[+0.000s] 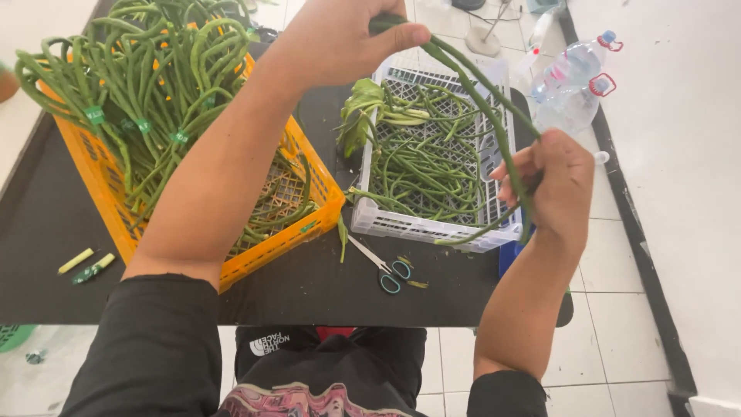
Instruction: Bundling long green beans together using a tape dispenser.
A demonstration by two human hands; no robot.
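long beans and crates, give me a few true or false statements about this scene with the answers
1. Both hands, left hand and right hand, hold long beans. True.
2. The scissors lie inside the white crate. False: they lie on the black tabletop, in front of it.
3. The orange crate holds bundled long beans. True.
4. The plastic bottles stand in the orange crate. False: they are beyond the white crate, on the right.

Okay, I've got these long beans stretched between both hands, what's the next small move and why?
Probably lower the long beans into the white crate. The left hand and right hand hold them above it, loose beans already lie there, while tied bundles fill the orange crate.
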